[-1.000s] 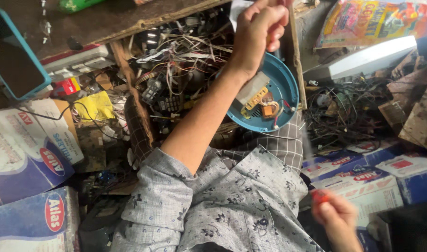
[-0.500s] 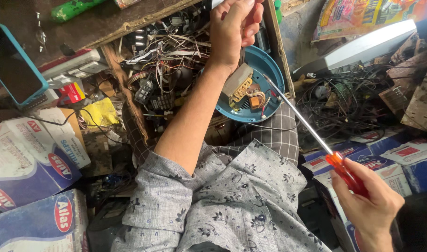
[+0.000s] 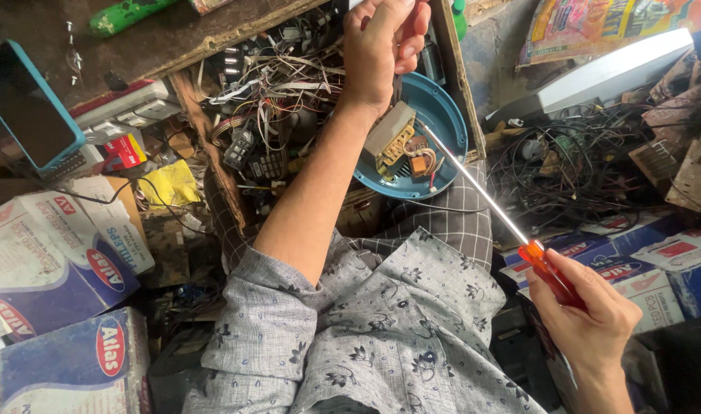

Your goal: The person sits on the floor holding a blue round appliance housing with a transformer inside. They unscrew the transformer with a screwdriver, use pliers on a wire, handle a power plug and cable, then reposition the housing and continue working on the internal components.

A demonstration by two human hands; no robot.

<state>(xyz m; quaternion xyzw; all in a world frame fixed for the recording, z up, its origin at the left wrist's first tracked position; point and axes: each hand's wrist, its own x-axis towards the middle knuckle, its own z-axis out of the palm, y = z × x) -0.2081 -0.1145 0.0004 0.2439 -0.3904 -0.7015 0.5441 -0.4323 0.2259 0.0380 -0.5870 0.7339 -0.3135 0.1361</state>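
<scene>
1. The right hand (image 3: 588, 318) wraps its fingers around the orange handle of a long screwdriver (image 3: 511, 222), low on the right of the view, and the thin steel shaft slants up and left.
2. The tip lands in the round blue housing (image 3: 450, 126), right beside the tan transformer block (image 3: 390, 136) and the small orange part with its wires.
3. The left hand (image 3: 382, 46) reaches up past the housing's far rim, fingers curled together around something at the top edge; what it grips, I cannot tell, the frame cuts it off.
4. Handling call: the screwdriver looks stiff and light, and the handle gives a sure grip, better than the smooth shaft, which would likely slip.
5. The housing looks like hard plastic, rigid, probably weighted to one side by that transformer; the rim is the place to take it, not the loose wires, which look fragile.
6. It sits over the checked cloth (image 3: 458, 222) on the lap, against a wooden crate (image 3: 212, 146) stuffed with tangled cables, so it may rock under pressure.
</scene>
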